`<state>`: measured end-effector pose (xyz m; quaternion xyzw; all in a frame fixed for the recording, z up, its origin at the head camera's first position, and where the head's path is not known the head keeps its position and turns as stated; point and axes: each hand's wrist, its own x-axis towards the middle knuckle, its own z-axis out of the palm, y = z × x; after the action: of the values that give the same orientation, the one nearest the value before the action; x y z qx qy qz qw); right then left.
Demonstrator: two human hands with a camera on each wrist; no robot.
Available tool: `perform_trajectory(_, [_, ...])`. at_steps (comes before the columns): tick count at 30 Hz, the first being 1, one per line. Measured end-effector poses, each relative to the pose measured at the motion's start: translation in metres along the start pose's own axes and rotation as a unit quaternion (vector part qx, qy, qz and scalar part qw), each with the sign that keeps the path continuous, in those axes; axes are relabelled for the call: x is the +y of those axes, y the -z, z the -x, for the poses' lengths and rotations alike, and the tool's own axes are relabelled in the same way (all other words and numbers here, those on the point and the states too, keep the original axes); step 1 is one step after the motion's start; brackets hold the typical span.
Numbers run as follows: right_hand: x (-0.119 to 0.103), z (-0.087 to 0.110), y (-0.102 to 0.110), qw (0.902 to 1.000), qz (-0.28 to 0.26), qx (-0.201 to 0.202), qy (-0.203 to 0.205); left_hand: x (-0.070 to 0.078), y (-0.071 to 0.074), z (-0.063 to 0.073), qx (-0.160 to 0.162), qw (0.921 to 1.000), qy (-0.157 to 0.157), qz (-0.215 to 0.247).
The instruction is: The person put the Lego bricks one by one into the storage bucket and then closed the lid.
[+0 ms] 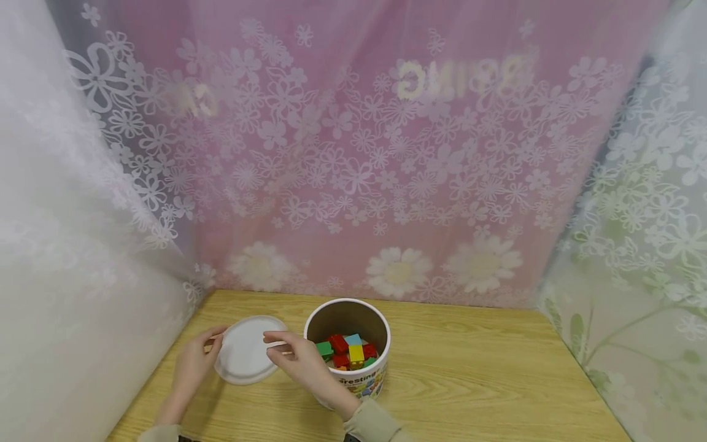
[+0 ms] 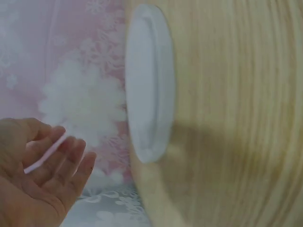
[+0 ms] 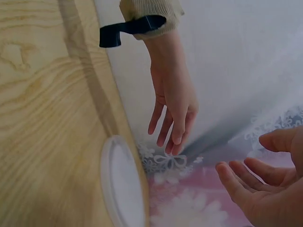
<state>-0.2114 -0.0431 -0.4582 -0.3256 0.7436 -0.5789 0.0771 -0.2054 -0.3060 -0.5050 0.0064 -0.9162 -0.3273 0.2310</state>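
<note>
A round white lid [image 1: 247, 351] lies on the wooden table with its raised rim upward. Over its left side hovers my left hand [image 1: 193, 362], its fingers loosely bent and holding nothing; the left wrist view shows a gap between this hand [image 2: 47, 175] and the lid [image 2: 142, 85]. My right hand [image 1: 304, 363] hangs above the lid's right side, thumb and fingers apart, also without anything in it. Just right of that hand stands a white-rimmed bucket [image 1: 364, 385] with a printed label. Inside it are several toy building blocks, among them a yellow block [image 1: 356, 355] and a green block [image 1: 323, 350].
The wooden table [image 1: 475, 380] extends to the right of the bucket. A pink flowered curtain [image 1: 353, 184] hangs along its back edge. Pale curtains close off the left side [image 1: 72, 245] and the right side [image 1: 652, 258].
</note>
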Motion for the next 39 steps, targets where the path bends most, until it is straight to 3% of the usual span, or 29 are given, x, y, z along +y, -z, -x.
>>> perform_trajectory(5, [0.007,0.001,-0.012,0.9996,0.003,-0.011,-0.026,-0.019,-0.001,0.001,-0.032,0.9973,0.058,-0.032])
perform_trajectory(12, [0.016,0.000,-0.028,0.9979,-0.027,0.020,-0.055,-0.041,-0.010,0.000,-0.062,0.9918,0.073,-0.085])
perform_trajectory(17, [0.024,-0.003,-0.035,0.9938,-0.061,0.025,-0.090,-0.052,-0.016,-0.004,-0.075,0.9883,0.093,-0.095])
perform_trajectory(30, [0.045,-0.005,-0.044,0.9912,-0.030,0.043,-0.121,-0.057,-0.020,-0.009,-0.091,0.9879,0.087,-0.090])
perform_trajectory(35, [0.052,-0.006,-0.046,0.9883,-0.037,0.056,-0.137,-0.059,-0.018,-0.007,-0.084,0.9888,0.077,-0.096])
perform_trajectory(39, [0.057,-0.009,-0.049,0.9844,-0.058,0.070,-0.151,-0.062,-0.013,-0.006,-0.085,0.9875,0.087,-0.100])
